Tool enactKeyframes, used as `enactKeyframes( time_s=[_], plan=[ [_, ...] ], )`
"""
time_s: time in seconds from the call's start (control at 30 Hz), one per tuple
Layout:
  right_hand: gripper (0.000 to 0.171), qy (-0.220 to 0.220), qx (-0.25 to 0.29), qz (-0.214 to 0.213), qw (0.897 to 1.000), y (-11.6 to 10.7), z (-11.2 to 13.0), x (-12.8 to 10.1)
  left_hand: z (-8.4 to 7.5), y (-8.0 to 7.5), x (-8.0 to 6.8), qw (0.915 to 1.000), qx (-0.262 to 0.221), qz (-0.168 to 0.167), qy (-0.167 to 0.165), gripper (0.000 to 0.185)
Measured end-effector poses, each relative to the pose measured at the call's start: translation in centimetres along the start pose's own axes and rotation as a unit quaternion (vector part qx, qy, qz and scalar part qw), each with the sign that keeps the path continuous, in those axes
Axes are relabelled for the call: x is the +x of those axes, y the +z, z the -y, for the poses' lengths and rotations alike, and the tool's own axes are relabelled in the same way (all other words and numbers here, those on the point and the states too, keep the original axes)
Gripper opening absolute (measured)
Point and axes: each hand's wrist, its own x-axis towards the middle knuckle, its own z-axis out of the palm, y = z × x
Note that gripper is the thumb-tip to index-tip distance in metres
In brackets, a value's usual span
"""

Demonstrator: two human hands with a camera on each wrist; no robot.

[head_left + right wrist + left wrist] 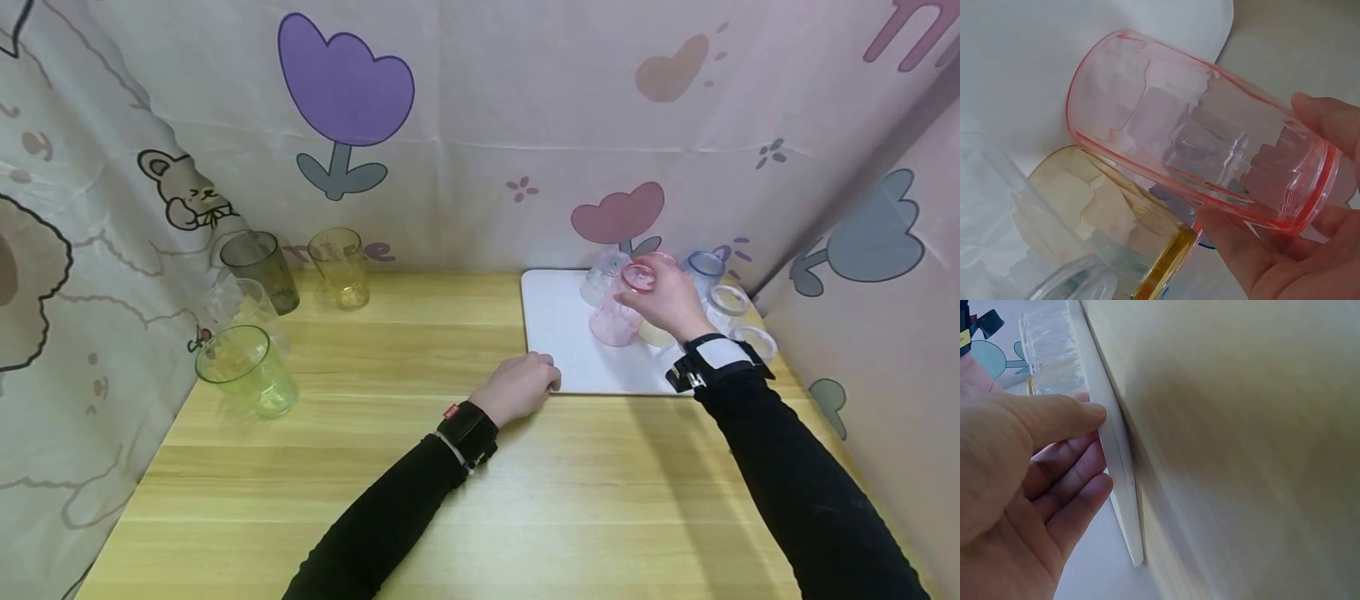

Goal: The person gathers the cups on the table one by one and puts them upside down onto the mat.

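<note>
My right hand (663, 296) grips a pink cup (1172, 125) near its thick base, thumb on one side and fingers on the other. The cup is upside down, its rim close to the white board (592, 371). Right beside it in the right wrist view lies a yellow-tinted cup (1110, 206), also rim down. My left hand (521, 387) is at the board's front left corner. In the left wrist view its thumb (1075, 419) and curled fingers hold the board's edge (1119, 462).
More upturned cups crowd the board's right side, among them a blue cup (705, 267) and a clear cup (600, 283). Upright at the table's left stand a green cup (255, 375), a grey cup (262, 271), an amber cup (341, 271) and a clear cup (243, 304). Patterned curtains enclose the table.
</note>
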Motion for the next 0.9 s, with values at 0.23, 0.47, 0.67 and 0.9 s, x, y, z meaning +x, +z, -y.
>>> enactKeyframes(
  time_s=[0.23,0.47,0.67,0.9],
  plan=[
    [0.076,-0.006,-0.002,-0.003,1.0,-0.2,-0.1,-0.2,-0.1,0.1,-0.1,1.0,0.001,-0.008,0.002,0.015],
    [0.078,-0.033,0.005,-0.092,0.995,-0.6,1.4,-1.5,0.0,0.2,-0.5,0.9998,-0.003,-0.02,-0.003,0.018],
    [0.071,-0.089,0.033,-0.16,0.983,-0.3,3.7,-2.9,0.5,-0.1,-1.0,0.9983,-0.031,-0.04,-0.029,0.019],
    [0.064,-0.15,0.041,-0.168,0.974,1.6,5.3,-4.5,1.6,-0.9,-2.1,0.9839,-0.13,-0.1,-0.07,0.023]
  ],
)
